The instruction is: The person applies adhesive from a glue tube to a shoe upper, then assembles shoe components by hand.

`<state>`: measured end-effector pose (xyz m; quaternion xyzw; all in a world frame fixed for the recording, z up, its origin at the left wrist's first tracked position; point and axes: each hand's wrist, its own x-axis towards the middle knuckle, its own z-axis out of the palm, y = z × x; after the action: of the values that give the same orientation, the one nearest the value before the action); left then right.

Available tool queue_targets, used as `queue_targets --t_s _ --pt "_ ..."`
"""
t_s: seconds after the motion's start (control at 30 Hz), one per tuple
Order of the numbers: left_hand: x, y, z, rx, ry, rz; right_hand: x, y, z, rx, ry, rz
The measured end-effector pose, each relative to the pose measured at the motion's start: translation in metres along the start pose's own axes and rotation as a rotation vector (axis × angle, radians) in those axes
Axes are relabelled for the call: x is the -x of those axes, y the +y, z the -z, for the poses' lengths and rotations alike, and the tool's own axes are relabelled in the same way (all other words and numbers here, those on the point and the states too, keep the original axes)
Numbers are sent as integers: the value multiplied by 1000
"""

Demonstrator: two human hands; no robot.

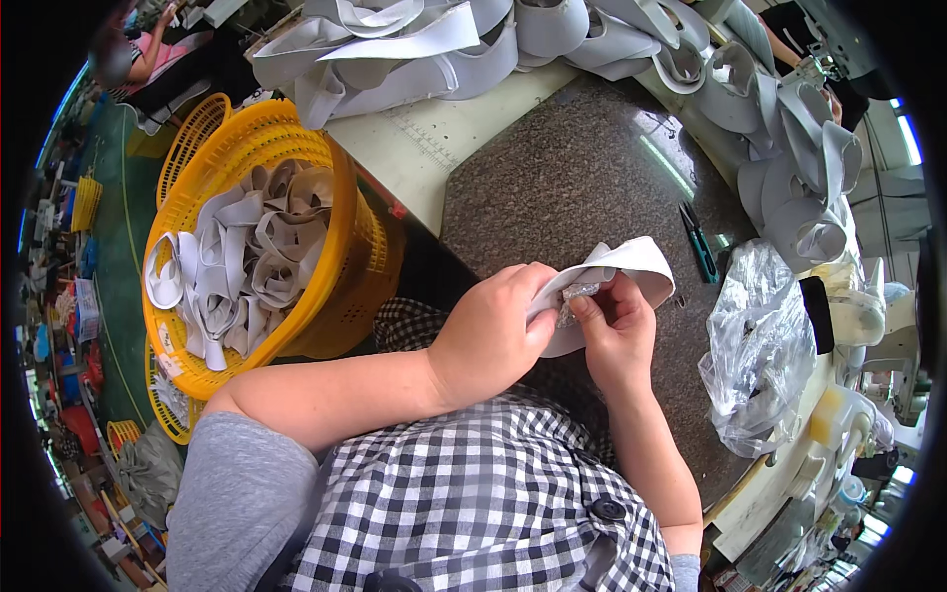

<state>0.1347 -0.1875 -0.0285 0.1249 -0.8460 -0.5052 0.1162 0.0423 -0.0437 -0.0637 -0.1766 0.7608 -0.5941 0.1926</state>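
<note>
A white shoe upper (646,259), bent into an open loop, is held up in front of my body, over the near edge of the dark speckled stone tabletop (552,168). My left hand (488,331) is closed on its left side, thumb pressed near the inner edge. Inside the loop, my right hand (623,331) pinches a small silvery-grey scrap (580,291) between thumb and fingers. Whether that scrap is attached to the upper is hard to see. Green-and-black thread snips (698,242) lie on the stone to the right of the hands.
A yellow plastic basket (345,197) full of white and beige uppers stands at my left. More white uppers (473,49) are heaped along the far side and down the right. A crumpled clear plastic bag (755,345) lies right of the snips. Other people work farther off.
</note>
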Motion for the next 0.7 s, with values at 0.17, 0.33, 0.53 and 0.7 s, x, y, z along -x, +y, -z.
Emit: queue_targets --t_s 0.17,0.33,0.53,0.7 --pt "-3 0 -5 15 -8 20 3 1 -3 -25 -3 26" --pt "-3 0 -7 86 -3 71 3 5 -5 29 38 80" --pt "-2 6 -15 35 39 24 0 -2 -1 15 26 32" --pt "-6 14 -9 69 -10 -102 -7 -7 7 -323 67 -24"
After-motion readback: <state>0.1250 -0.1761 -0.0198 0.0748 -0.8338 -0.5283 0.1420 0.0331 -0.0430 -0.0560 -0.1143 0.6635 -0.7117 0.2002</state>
